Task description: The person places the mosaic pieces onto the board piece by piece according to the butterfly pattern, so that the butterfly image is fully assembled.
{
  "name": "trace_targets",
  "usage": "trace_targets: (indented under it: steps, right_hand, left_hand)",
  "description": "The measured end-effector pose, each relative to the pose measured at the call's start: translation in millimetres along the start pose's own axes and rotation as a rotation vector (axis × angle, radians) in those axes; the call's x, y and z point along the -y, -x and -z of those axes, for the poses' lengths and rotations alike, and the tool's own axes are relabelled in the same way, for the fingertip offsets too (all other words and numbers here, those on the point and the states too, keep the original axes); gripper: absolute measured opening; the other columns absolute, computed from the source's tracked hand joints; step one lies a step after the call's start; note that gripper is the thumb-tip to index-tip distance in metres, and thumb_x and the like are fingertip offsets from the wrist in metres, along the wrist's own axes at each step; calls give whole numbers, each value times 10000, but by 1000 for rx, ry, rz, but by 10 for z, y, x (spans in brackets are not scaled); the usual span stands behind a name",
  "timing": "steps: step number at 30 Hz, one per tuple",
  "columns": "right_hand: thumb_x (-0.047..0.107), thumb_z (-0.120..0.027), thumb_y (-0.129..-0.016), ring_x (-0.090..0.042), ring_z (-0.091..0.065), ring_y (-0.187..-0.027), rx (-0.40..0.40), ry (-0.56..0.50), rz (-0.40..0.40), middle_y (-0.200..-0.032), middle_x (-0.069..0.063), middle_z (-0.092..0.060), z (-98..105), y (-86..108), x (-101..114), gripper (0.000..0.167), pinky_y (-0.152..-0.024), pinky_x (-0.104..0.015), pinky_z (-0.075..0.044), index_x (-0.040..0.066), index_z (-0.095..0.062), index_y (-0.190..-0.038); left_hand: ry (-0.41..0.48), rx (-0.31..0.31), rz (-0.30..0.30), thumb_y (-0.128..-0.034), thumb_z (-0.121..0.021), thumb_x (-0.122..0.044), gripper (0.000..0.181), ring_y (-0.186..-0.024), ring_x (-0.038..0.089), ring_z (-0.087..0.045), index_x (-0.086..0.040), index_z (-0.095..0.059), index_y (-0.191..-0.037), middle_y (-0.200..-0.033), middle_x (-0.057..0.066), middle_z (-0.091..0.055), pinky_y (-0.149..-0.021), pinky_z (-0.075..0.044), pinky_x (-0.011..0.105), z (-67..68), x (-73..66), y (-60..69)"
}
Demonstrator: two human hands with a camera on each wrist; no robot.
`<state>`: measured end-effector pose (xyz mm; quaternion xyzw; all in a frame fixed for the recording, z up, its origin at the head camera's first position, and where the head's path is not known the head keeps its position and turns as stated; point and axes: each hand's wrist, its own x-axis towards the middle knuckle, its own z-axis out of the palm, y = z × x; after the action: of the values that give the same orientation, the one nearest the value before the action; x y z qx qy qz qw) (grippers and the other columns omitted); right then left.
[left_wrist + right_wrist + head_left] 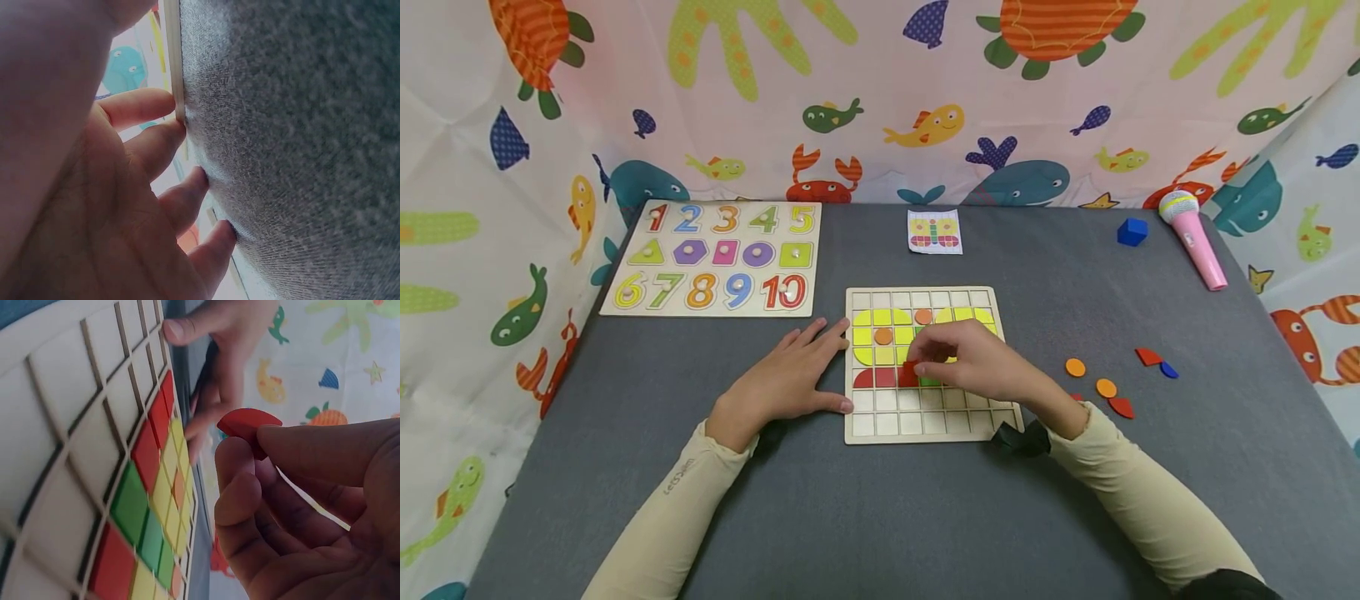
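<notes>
My right hand point(973, 358) pinches a red quarter-circle piece point(247, 422) between thumb and fingertips. The piece is raised off the wooden grid board point(895, 427), over its middle. Yellow, green, orange and red pieces fill part of the grid, among them a red square point(145, 453) and a green square point(130, 501). My left hand point(786, 379) lies at the board's left side with fingers spread. Its thumb and index finger touch the board's edge, as the left wrist view shows. In the head view my right hand hides some of the grid's right half.
Loose orange discs point(1106, 387), red quarter pieces point(1122, 407) and a blue piece point(1168, 369) lie to the right. A number-and-shape board point(711, 258) stands back left. Behind are a pattern card point(934, 232), a blue cube point(1132, 232) and a pink microphone point(1197, 242).
</notes>
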<state>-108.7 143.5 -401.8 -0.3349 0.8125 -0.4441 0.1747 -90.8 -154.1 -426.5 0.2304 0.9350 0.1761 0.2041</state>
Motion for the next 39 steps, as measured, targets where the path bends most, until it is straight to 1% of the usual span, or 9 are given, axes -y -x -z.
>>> trace_targets:
  steps: [6,10,13,16,19,24,32,36,39]
  right_hand:
    - [7,-761,-972,-148,-646,-839,22,27,21,-919,57,-713,-181,-171,52,86,-789,-337,-560,60,-757,-1040]
    - [-4,-766,-969,-148,-622,-822,55,29,33,-903,44,-687,-301,-265,68,90,-764,-324,-548,67,-746,-1021]
    - [8,-767,-973,-134,-611,-814,73,67,50,-904,48,-692,-390,-320,74,86,-755,-312,-543,73,-754,-1029]
    - [13,-764,-973,-120,-595,-792,79,127,66,-893,51,-699,-461,-358,87,77,-731,-295,-538,71,-766,-1023]
    - [7,-765,-967,-118,-588,-777,80,166,65,-881,48,-701,-503,-372,109,74,-718,-284,-543,66,-772,-1011]
    - [3,-761,-967,-106,-589,-769,93,194,53,-879,45,-708,-554,-374,129,73,-713,-264,-540,61,-776,-1009]
    - [-1,-754,-966,-121,-624,-815,62,291,122,-939,3,-715,-613,-335,135,81,-761,-260,-559,42,-776,-1032]
    - [10,-744,-977,-140,-613,-818,55,337,129,-941,-3,-683,-621,-307,136,61,-760,-271,-554,41,-766,-1025]
    - [13,-735,-979,-149,-594,-808,52,394,133,-921,-1,-652,-623,-291,132,49,-759,-290,-544,47,-760,-1003]
  left_hand:
    - [-8,0,-2,-903,-833,-554,957,-1638,358,-91,-102,-421,-1638,-1780,65,-186,-1303,-91,577,6,-2,3]
    - [-11,-9,-16,-900,-835,-554,955,-1636,363,-98,-101,-426,-1635,-1779,68,-189,-1301,-99,584,7,6,6]
    - [-10,-16,-25,-898,-839,-549,958,-1636,365,-102,-96,-427,-1634,-1777,72,-195,-1300,-102,588,5,14,6]
    - [-6,-20,-27,-897,-840,-547,959,-1635,367,-105,-93,-427,-1634,-1776,77,-199,-1300,-102,588,8,13,8]
    - [-3,-21,-30,-899,-841,-540,954,-1634,373,-107,-85,-431,-1631,-1774,85,-202,-1299,-101,592,10,10,11]
    - [1,-26,-35,-896,-844,-536,948,-1632,379,-114,-79,-441,-1622,-1773,90,-207,-1297,-104,596,8,13,23]
    - [3,-25,-27,-891,-846,-542,953,-1633,373,-115,-90,-439,-1625,-1774,77,-205,-1300,-103,588,8,18,23]
    - [2,-24,-30,-895,-843,-541,951,-1633,371,-114,-92,-436,-1628,-1774,73,-208,-1300,-102,587,2,18,14]
    - [1,-24,-33,-897,-842,-538,946,-1633,371,-115,-89,-438,-1625,-1775,74,-204,-1300,-104,587,5,14,18]
